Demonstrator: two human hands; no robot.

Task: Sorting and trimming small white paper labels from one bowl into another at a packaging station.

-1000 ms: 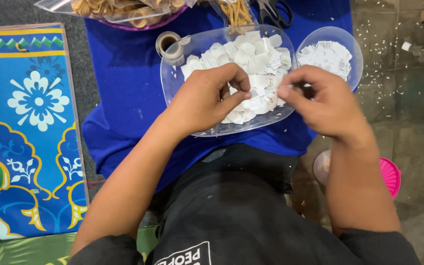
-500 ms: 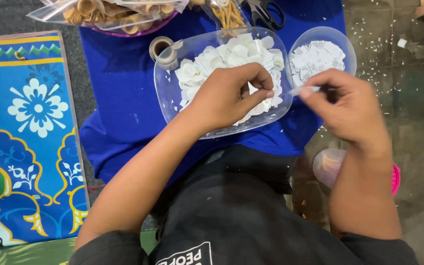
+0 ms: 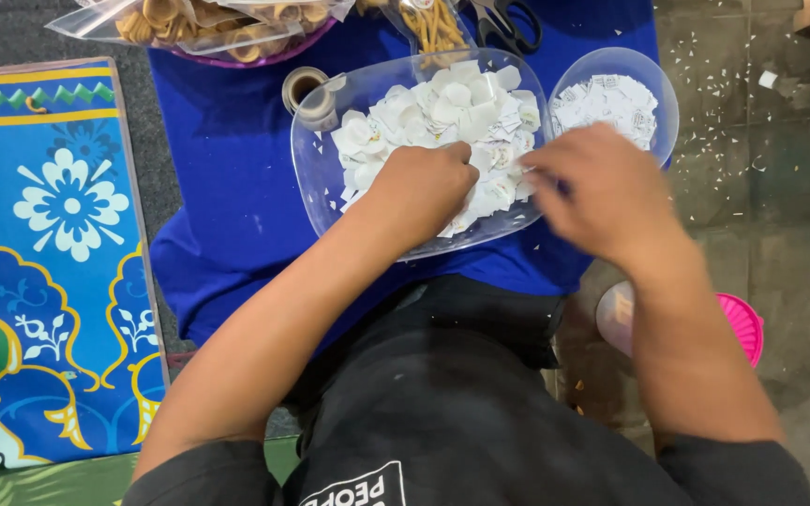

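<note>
A clear plastic tray (image 3: 316,178) on a blue cloth (image 3: 227,159) holds a heap of white paper pieces (image 3: 424,112). My left hand (image 3: 419,187) rests in the heap with its fingers curled into the pieces. My right hand (image 3: 602,192) is blurred at the tray's right edge, its fingertips touching the pieces there; whether it holds one is not visible. Beside it stands a clear round bowl (image 3: 658,94) with smaller white paper bits.
A tape roll (image 3: 307,94) lies left of the tray. Plastic bags of tan rings (image 3: 199,23) and scissors (image 3: 508,23) sit at the back. A patterned blue mat (image 3: 49,262) is at left. A pink lid (image 3: 742,323) lies on the scrap-strewn floor at right.
My right hand has moved left from near the round bowl back to the tray's edge. My left hand has stayed in the heap of paper pieces.
</note>
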